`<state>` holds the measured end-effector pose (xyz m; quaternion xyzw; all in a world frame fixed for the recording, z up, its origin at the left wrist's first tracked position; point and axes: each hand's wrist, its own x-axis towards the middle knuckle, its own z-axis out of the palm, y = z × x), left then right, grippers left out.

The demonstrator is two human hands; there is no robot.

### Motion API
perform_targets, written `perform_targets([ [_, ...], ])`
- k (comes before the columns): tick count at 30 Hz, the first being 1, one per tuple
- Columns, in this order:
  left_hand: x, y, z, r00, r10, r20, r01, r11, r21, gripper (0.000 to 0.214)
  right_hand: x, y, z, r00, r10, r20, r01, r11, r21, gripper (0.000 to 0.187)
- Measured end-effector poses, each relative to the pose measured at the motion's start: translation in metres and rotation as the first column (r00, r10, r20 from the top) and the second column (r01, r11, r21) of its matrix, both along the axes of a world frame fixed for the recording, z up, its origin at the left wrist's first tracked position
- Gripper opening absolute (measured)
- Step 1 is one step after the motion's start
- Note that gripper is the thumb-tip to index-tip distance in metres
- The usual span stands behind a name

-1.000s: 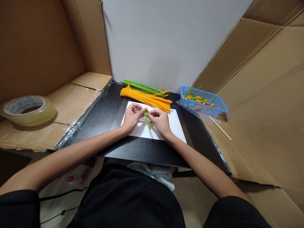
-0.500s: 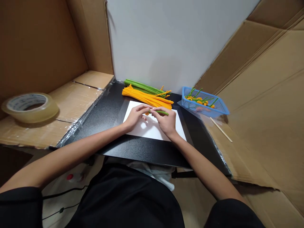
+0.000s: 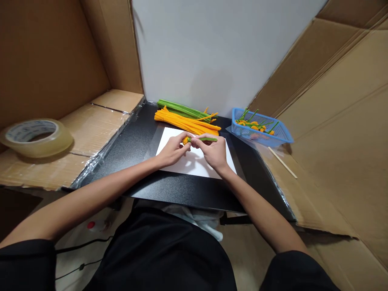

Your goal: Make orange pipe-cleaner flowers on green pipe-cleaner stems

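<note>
Between my hands, above a white sheet (image 3: 194,163), is a pipe-cleaner flower (image 3: 186,140) with an orange head and a green stem. My left hand (image 3: 175,149) is closed around the orange head, fingers on both sides of it. My right hand (image 3: 214,151) pinches the green stem close under the head, and the stem's free end points right past the fingers. Just beyond the sheet lies a bundle of orange pipe cleaners (image 3: 184,122), with green pipe cleaners (image 3: 178,107) behind it against the wall.
A blue basket (image 3: 273,138) with several orange and green flowers stands at the back right. Near it, a thin wooden stick (image 3: 282,162) rests on cardboard. On the left cardboard ledge lies a big roll of clear tape (image 3: 60,139). Cardboard walls rise on both sides of the black table (image 3: 169,188).
My left fingers have shifted on the flower, and more of its orange head shows. The green stem is turned slightly, now lying nearly level. The view has moved a little.
</note>
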<state>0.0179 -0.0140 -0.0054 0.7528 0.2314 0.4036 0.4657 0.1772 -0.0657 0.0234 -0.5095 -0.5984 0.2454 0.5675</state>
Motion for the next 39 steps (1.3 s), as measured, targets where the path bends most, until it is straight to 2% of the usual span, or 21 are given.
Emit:
perform_targets([
  [4, 0.004, -0.001, -0.001, 0.996, -0.038, 0.075, 0.042, 0.998, -0.050, 0.020, 0.004, 0.000, 0.001, 0.997, -0.011, 0.071, 0.009, 0.999, 0.031, 0.021],
  [9, 0.006, -0.001, -0.001, 0.985, -0.058, 0.160, 0.080, 0.987, -0.141, 0.018, 0.003, -0.004, 0.005, 0.972, -0.064, 0.227, 0.030, 0.989, 0.148, 0.014],
  [14, 0.002, 0.004, -0.002, 0.980, -0.091, 0.174, 0.125, 0.973, -0.195, 0.029, 0.006, -0.006, 0.008, 0.943, -0.094, 0.318, 0.019, 0.972, 0.234, 0.016],
  [19, 0.002, 0.011, -0.011, 0.973, 0.073, 0.218, -0.019, 0.970, -0.241, 0.041, 0.012, -0.005, 0.005, 0.872, -0.102, 0.478, -0.091, 0.927, 0.364, 0.015],
  [23, 0.003, 0.011, -0.013, 0.969, 0.032, 0.245, 0.030, 0.969, -0.245, 0.042, 0.014, -0.004, 0.005, 0.888, -0.051, 0.458, -0.110, 0.942, 0.318, 0.017],
  [27, 0.002, 0.011, -0.011, 0.966, 0.061, 0.251, -0.001, 0.973, -0.231, 0.040, 0.013, -0.004, 0.006, 0.926, 0.021, 0.377, -0.131, 0.954, 0.269, 0.018],
  [33, 0.000, 0.012, -0.006, 0.956, 0.094, 0.277, -0.025, 0.969, -0.244, 0.038, 0.010, -0.004, 0.006, 0.943, 0.113, 0.313, -0.171, 0.971, 0.166, 0.018],
  [39, -0.002, 0.011, 0.000, 0.970, 0.116, 0.213, -0.059, 0.965, -0.257, 0.045, 0.016, 0.004, 0.004, 0.989, 0.126, 0.080, -0.127, 0.992, 0.016, 0.030],
])
